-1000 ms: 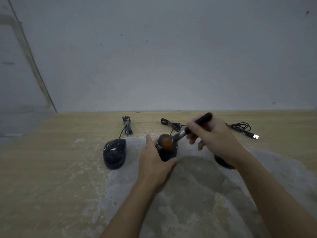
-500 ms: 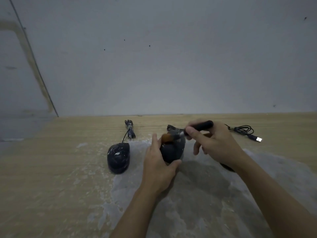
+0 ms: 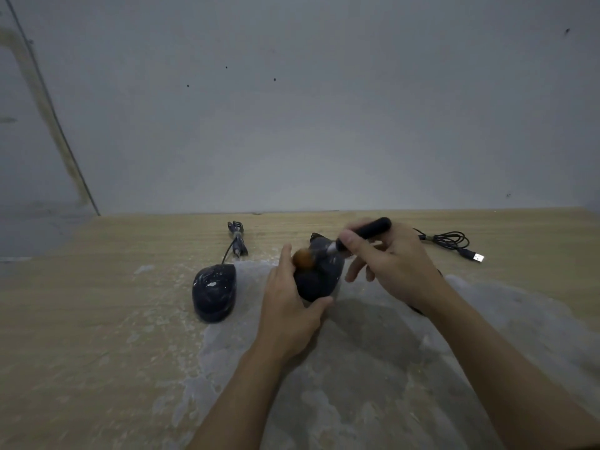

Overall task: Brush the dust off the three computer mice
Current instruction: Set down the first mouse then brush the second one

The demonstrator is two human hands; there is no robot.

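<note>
The left hand point(image 3: 293, 311) wraps around the middle mouse point(image 3: 319, 277), thumb along its left side and fingers curled under its near end, tipping it up off the wooden table point(image 3: 97, 319). The right hand point(image 3: 394, 264) pinches a brush point(image 3: 354, 240) by its black handle between thumb and forefinger, the other fingers loosely spread. The handle slants up toward 2 o'clock; the orange-brown bristles point(image 3: 303, 258) rest on the upper left part of the held mouse, just beside the left thumb.

At 9 o'clock from the held mouse, a second mouse point(image 3: 214, 292) lies flat on the table, streaked with pale dust, its bundled cable point(image 3: 237, 238) trailing off toward 12 o'clock. Only a dark sliver of the third mouse point(image 3: 417, 309) shows at 4 o'clock, behind the right wrist. A coiled cable with a USB plug point(image 3: 478, 257) lies at 2 o'clock, well apart. A pale dusty patch point(image 3: 373, 368) spreads over the table beneath both forearms.
</note>
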